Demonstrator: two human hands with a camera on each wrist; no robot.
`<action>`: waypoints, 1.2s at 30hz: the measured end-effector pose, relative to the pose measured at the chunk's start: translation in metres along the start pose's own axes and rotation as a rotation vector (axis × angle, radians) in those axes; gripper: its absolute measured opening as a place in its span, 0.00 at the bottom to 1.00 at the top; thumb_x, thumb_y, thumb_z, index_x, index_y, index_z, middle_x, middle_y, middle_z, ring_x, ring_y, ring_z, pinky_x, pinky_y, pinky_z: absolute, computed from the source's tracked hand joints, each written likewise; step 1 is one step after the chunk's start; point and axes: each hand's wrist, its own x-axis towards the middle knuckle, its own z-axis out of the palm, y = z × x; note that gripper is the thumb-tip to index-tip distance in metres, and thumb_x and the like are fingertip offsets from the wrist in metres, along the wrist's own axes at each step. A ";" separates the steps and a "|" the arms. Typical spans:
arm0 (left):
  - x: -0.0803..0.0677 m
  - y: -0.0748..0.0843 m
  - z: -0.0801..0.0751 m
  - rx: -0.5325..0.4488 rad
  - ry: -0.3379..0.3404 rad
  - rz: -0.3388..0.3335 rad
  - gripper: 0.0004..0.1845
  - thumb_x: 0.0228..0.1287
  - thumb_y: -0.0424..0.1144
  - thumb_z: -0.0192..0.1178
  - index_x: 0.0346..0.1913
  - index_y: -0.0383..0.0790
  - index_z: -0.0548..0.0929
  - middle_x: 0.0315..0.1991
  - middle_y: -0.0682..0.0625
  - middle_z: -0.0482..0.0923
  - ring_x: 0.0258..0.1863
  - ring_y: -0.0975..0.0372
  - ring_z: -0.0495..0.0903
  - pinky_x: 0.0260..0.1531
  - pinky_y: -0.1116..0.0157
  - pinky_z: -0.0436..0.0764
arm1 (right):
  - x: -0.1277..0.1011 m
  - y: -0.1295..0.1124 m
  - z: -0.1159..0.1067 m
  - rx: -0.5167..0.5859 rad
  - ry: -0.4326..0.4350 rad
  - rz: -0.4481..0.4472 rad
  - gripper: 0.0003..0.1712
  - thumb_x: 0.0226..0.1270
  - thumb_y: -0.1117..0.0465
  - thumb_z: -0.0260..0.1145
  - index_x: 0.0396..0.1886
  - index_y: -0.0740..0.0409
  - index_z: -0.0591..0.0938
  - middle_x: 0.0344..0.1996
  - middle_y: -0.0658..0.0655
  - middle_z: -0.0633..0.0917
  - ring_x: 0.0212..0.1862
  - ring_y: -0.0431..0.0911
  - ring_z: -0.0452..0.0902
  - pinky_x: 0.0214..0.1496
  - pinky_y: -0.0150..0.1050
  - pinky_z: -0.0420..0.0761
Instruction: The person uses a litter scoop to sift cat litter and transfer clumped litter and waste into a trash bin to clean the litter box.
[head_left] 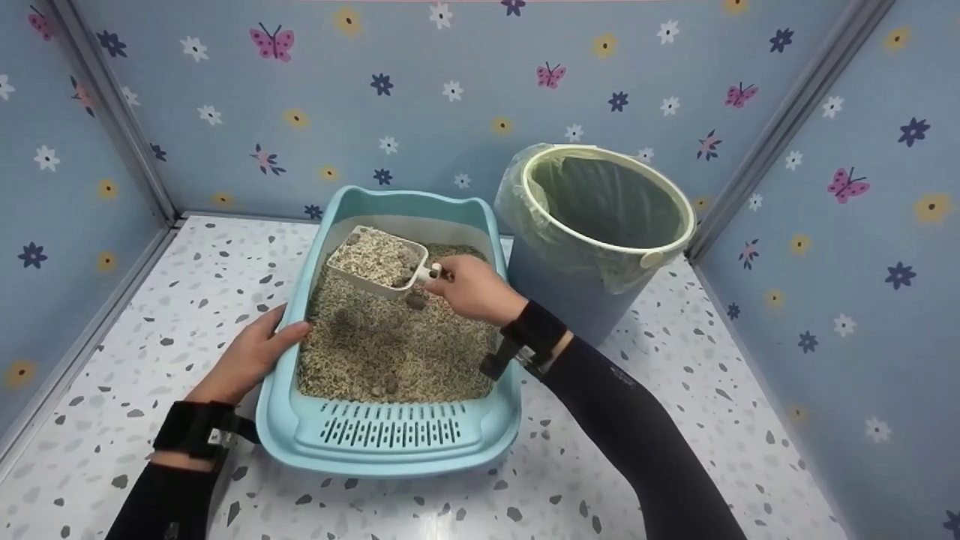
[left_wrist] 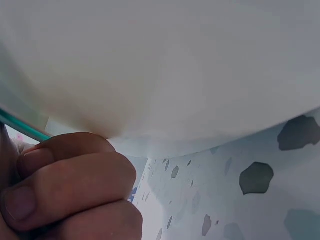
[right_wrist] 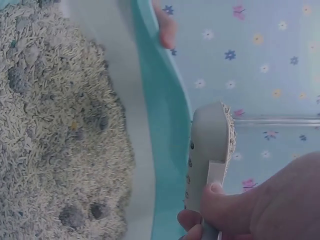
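Note:
A light blue litter box (head_left: 277, 420) full of pale pellet litter (head_left: 390, 352) sits on the speckled floor. My right hand (head_left: 469, 289) grips the handle of a white scoop (head_left: 375, 261) heaped with litter and grey clumps, held above the box's far half. The right wrist view shows the scoop (right_wrist: 210, 150) from its underside, beside the box's rim (right_wrist: 165, 115), with litter (right_wrist: 55, 125) and dark clumps below. My left hand (head_left: 251, 356) holds the box's left rim, thumb over the edge. In the left wrist view its curled fingers (left_wrist: 75, 190) lie against the box's outer wall (left_wrist: 160, 65).
A blue bin (head_left: 570, 289) lined with a pale green bag (head_left: 615, 199) stands to the right of the box, against the back wall. Blue walls with flowers and butterflies (head_left: 274, 41) close in the left, back and right sides. Speckled floor (head_left: 97, 360) surrounds the box.

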 end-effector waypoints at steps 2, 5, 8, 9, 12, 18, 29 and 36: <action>0.000 0.000 0.000 -0.003 -0.007 -0.010 0.41 0.91 0.50 0.54 0.91 0.33 0.51 0.80 0.30 0.68 0.72 0.42 0.76 0.60 0.76 0.78 | -0.008 0.002 -0.004 0.001 0.005 -0.015 0.17 0.88 0.55 0.67 0.33 0.50 0.75 0.26 0.47 0.68 0.27 0.42 0.64 0.34 0.38 0.67; 0.000 0.000 0.000 -0.009 -0.015 -0.019 0.41 0.90 0.50 0.53 0.91 0.35 0.51 0.79 0.30 0.69 0.71 0.42 0.78 0.59 0.74 0.80 | -0.020 0.007 -0.009 -0.010 0.023 -0.027 0.18 0.88 0.54 0.67 0.32 0.50 0.74 0.26 0.47 0.68 0.27 0.42 0.64 0.34 0.39 0.67; 0.002 0.000 0.000 -0.019 -0.022 -0.016 0.40 0.91 0.50 0.53 0.91 0.36 0.51 0.78 0.31 0.71 0.70 0.43 0.80 0.60 0.72 0.81 | -0.032 0.013 -0.012 -0.018 0.057 -0.026 0.19 0.87 0.53 0.67 0.31 0.48 0.74 0.25 0.46 0.68 0.27 0.42 0.65 0.34 0.40 0.67; 0.003 0.000 0.000 -0.021 -0.022 -0.014 0.40 0.91 0.50 0.53 0.91 0.36 0.51 0.78 0.31 0.71 0.69 0.43 0.80 0.60 0.71 0.82 | -0.035 0.015 -0.013 -0.011 0.068 -0.024 0.19 0.87 0.53 0.67 0.31 0.48 0.75 0.24 0.46 0.68 0.26 0.42 0.65 0.34 0.41 0.68; 0.003 0.000 -0.001 -0.019 -0.017 -0.013 0.40 0.90 0.49 0.54 0.91 0.36 0.52 0.78 0.31 0.72 0.68 0.46 0.81 0.60 0.71 0.82 | -0.046 0.022 -0.015 0.006 0.110 -0.026 0.19 0.87 0.52 0.67 0.29 0.47 0.76 0.22 0.45 0.69 0.25 0.42 0.65 0.33 0.41 0.69; 0.003 0.001 -0.002 -0.011 -0.003 -0.017 0.40 0.90 0.49 0.55 0.91 0.36 0.54 0.76 0.31 0.74 0.62 0.52 0.85 0.58 0.68 0.85 | -0.062 0.034 -0.017 0.010 0.167 -0.007 0.18 0.86 0.52 0.69 0.30 0.47 0.78 0.22 0.44 0.69 0.24 0.42 0.68 0.32 0.42 0.72; 0.004 0.003 0.001 -0.014 -0.019 -0.015 0.41 0.90 0.51 0.54 0.91 0.34 0.53 0.72 0.30 0.77 0.59 0.56 0.87 0.58 0.68 0.85 | -0.086 0.056 -0.009 0.080 0.228 0.015 0.10 0.84 0.52 0.71 0.38 0.49 0.87 0.24 0.46 0.76 0.25 0.42 0.70 0.32 0.42 0.74; 0.000 -0.001 -0.001 -0.003 -0.003 -0.010 0.41 0.89 0.51 0.54 0.91 0.35 0.53 0.76 0.31 0.73 0.62 0.57 0.84 0.58 0.70 0.84 | -0.091 0.054 -0.010 0.058 0.217 -0.012 0.13 0.83 0.53 0.72 0.33 0.48 0.84 0.22 0.45 0.72 0.26 0.43 0.70 0.33 0.43 0.73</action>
